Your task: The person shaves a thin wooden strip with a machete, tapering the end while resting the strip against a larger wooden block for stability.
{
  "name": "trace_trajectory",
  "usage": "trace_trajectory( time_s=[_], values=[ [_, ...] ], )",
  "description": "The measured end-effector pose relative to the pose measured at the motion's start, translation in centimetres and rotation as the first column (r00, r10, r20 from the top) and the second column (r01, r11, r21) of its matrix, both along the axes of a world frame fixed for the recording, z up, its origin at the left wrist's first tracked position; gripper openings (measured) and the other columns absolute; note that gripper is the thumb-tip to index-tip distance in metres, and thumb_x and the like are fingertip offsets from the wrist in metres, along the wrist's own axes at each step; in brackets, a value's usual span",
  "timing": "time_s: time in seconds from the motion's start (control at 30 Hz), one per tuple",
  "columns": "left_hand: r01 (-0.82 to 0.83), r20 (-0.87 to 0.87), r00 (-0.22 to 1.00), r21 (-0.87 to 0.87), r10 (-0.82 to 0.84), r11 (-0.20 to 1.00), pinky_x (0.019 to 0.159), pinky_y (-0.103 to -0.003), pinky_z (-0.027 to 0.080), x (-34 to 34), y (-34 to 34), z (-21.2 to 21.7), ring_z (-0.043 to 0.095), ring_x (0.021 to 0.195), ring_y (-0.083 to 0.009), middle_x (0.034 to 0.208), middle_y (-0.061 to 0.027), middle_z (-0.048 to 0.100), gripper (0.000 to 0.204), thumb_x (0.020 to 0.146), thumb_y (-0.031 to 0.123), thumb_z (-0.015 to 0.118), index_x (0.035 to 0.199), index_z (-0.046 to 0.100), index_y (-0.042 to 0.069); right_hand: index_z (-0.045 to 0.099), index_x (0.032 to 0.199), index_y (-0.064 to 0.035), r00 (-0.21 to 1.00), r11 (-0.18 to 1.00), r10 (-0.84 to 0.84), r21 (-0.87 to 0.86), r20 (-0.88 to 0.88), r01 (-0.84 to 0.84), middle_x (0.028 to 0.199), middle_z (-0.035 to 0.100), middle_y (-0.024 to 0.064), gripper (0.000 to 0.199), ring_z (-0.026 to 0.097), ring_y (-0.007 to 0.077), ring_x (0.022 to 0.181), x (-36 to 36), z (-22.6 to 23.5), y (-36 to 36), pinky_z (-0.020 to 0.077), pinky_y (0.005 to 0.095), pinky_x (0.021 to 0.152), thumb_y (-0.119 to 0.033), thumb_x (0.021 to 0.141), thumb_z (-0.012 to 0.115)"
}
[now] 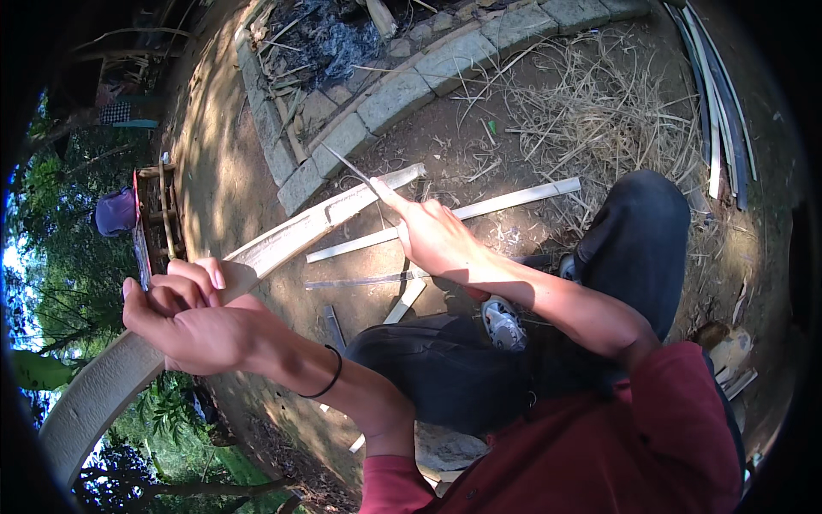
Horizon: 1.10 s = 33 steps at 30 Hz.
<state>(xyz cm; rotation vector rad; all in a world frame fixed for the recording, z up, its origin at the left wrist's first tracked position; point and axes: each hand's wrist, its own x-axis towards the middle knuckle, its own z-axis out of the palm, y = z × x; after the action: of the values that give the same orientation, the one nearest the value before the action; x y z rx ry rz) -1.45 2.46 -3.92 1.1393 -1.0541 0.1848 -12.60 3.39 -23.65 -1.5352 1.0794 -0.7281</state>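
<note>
Outdoors, on bare dirt ground (240,171) with dry straw (599,111) scattered ahead and a low stone border (402,94) curving round an ash pile. I sit with my knees up in dark trousers (642,248)

Left hand (193,321): fingers wrapped tight round a long split bamboo slat (282,244), near its middle. The slat runs from lower left, past my hand, up to its far end near the stones, tilted and held off the ground

Right hand (432,236): fingers closed round the handle of a knife (351,171), forefinger stretched along it. The thin blade points away from me, its edge at or just above the slat's upper end; contact cannot be confirmed from this angle

Handling judgement: slat looks light for its length, stiff across its width but springy along it. Pale cut face seems dry, not slippery. Split edges are likely sharp and splintery, so hold is best on the flat faces, thumb over the top, well behind the blade. Thin end may crack along the grain if levered

Nearby: thinner strips (479,210) lying on the ground between slat and knee, more long strips (719,111) stacked at far right. Black band (330,377) on my left wrist
</note>
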Motion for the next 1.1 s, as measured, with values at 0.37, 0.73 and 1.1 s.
trace_trajectory(
  time_s=[0.37, 0.73, 1.1],
  values=[
    [-0.006, -0.064, 0.998, 0.004, 0.006, 1.0, 0.044, -0.026, 0.028, -1.2, 0.0, 0.2, 0.023, 0.047, -0.011, 0.057, 0.0005, 0.017, 0.04, 0.095, 0.015, 0.046, 0.061, 0.025, 0.013, 0.032, 0.152, -0.014, 0.995, 0.992, -0.097, -0.077, 0.009, 0.097, 0.063, 0.058, 0.0281, 0.075, 0.061, 0.0396, 0.057, 1.0, -3.3, -0.4, 0.0498, 0.049, 0.062, 0.002, 0.08, 0.047],
    [0.042, -0.125, 0.991, 0.023, -0.039, 0.999, 0.043, -0.025, 0.028, -0.7, 0.3, 0.4, 0.021, 0.045, -0.0107, 0.055, 0.0013, 0.017, 0.045, 0.094, 0.016, 0.047, 0.059, 0.019, 0.017, 0.038, 0.15, -0.0147, 0.986, 0.994, -0.107, -0.038, -0.129, 0.103, 0.068, 0.06, 0.0286, 0.071, 0.064, 0.044, 0.067, 1.6, -6.5, -0.8, 0.0514, 0.0516, 0.07, -0.001, 0.081, 0.047],
    [0.251, -0.187, 0.953, 0.046, -0.239, 0.967, 0.044, -0.024, 0.028, 0.3, 0.5, 0.7, 0.022, 0.046, -0.01, 0.054, 0.0017, 0.017, 0.043, 0.094, 0.016, 0.047, 0.059, 0.022, 0.016, 0.035, 0.151, -0.0142, 0.981, 0.964, -0.191, -0.195, -0.046, 0.178, 0.067, 0.059, 0.0289, 0.071, 0.063, 0.0444, 0.065, 2.4, -7.4, -1.3, 0.0512, 0.0514, 0.069, -0.001, 0.082, 0.046]
  ],
)
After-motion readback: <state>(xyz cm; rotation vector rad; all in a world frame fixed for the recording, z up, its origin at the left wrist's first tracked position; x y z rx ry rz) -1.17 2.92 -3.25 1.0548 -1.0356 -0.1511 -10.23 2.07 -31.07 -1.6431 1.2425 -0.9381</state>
